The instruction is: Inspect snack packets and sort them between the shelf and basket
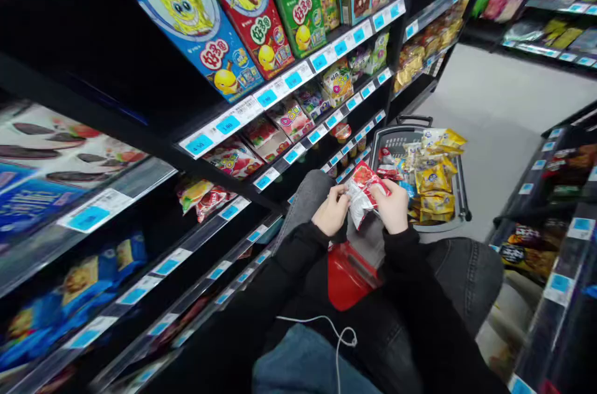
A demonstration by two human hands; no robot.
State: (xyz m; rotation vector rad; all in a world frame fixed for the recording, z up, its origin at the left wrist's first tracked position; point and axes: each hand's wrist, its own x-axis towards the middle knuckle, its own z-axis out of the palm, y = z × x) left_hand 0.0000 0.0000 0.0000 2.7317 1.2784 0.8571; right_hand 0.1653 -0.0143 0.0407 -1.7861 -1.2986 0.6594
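While two hands pinch it, one red-and-silver packet sits above the lap

Where it hangs between the knees point(317, 186), the packet point(362, 189) shows its printed red part away from the body and its silver part toward it. Its long axis appears to run roughly fore and aft, with a slight slant; creases and covering fingers leave the exact line unsure.

Count, held items: packet, one; bare hands, two, both in black sleeves.

Count, surroundings: shopping basket point(396, 140), one, grey, on the floor just beyond the right hand. Yellow packets point(433, 179) in it, several, overlapping too much to number; red packets near its left side, number unclear. Large cartoon-fronted boxes point(254, 21) on the shelf at left, three: blue, red, green. Red object point(349, 279) between the legs, one, partly hidden by the sleeves.

Grip, left hand point(332, 212): thumb and fingers closed to a pinch, bearing on the packet's left edge.

Grip, right hand point(392, 207): thumb across the red right margin, fingers largely hidden behind; the gap is no wider than the packet's edge.
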